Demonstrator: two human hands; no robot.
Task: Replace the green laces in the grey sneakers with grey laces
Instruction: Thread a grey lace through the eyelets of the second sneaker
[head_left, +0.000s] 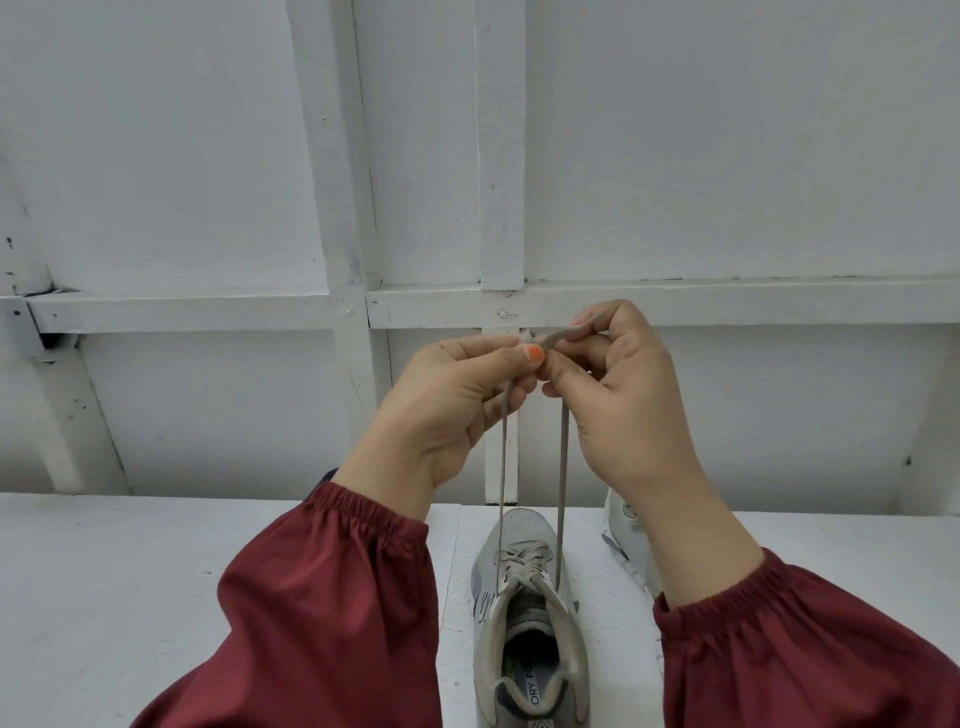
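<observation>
A grey sneaker (524, 623) stands on the white table (156, 597), toe pointing away from me, with a grey lace (562, 467) threaded through its eyelets. Both lace ends rise taut from the top eyelets to my hands, held high above the shoe. My left hand (452, 410) pinches one end between thumb and forefinger. My right hand (623, 400) pinches the other end, which curves over its fingers. The two hands touch at the fingertips. A second sneaker (626, 535) is mostly hidden behind my right forearm. No green lace is in view.
A white panelled wall (467, 156) with horizontal and vertical battens stands just behind the table. My dark red sleeves (322, 623) cover both forearms at the frame's lower edge.
</observation>
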